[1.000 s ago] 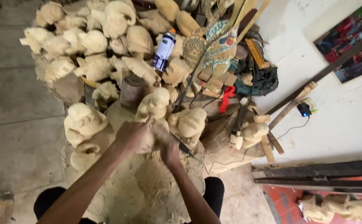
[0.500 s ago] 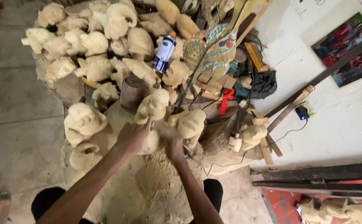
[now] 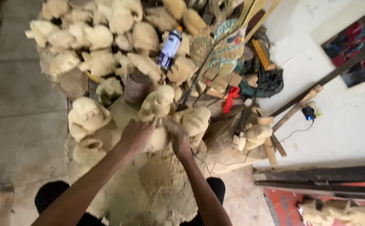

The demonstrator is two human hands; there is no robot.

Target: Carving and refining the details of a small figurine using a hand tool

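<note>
Sawdust-covered floor lies under our knees as our left hand (image 3: 136,134) and right hand (image 3: 179,140) clasp the pale wooden carving (image 3: 157,138), seemingly stiff and light, just below the standing figure (image 3: 157,102).

My arms are bare from the bottom edge of the view up to the wrists: no sleeves, no watch, no bracelet, no gloves. My left hand (image 3: 137,134) and my right hand (image 3: 178,140) are bare too, and I can make out no rings on the fingers that show. Both forearms are lean, with light hair barely visible. Lower down, my knees are covered in plain black cloth, trousers or shorts, I cannot tell which.
</note>
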